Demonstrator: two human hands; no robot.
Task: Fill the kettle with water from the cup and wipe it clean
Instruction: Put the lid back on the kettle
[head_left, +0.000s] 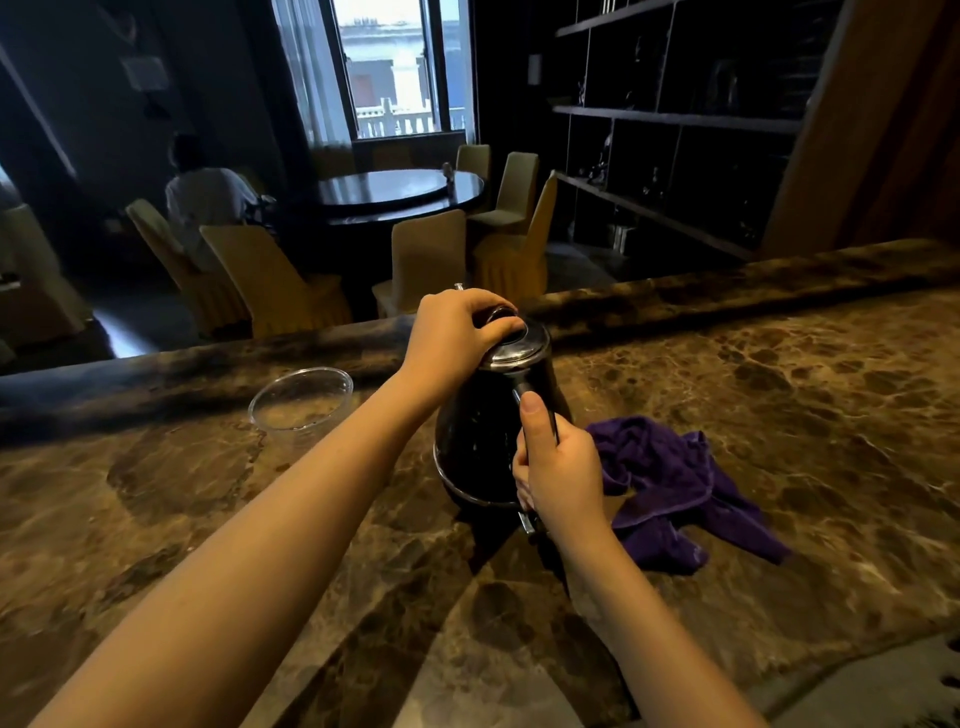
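A dark, shiny kettle (480, 436) with a metal top stands on the brown marble counter (753, 415) at the middle. My right hand (558, 467) is wrapped around its handle on the near side, thumb up along it. My left hand (460, 325) rests on top of the kettle, fingers closed around the lid knob (501, 314). A clear plastic cup (301, 397) stands to the left of the kettle; whether it holds water I cannot tell. A crumpled purple cloth (675, 488) lies on the counter just right of the kettle, untouched.
A raised ledge (727, 291) runs along the counter's far edge. Beyond it are a round dark dining table (400, 189), several covered chairs, a person in white seated at the left, and dark shelving (675, 119) on the right.
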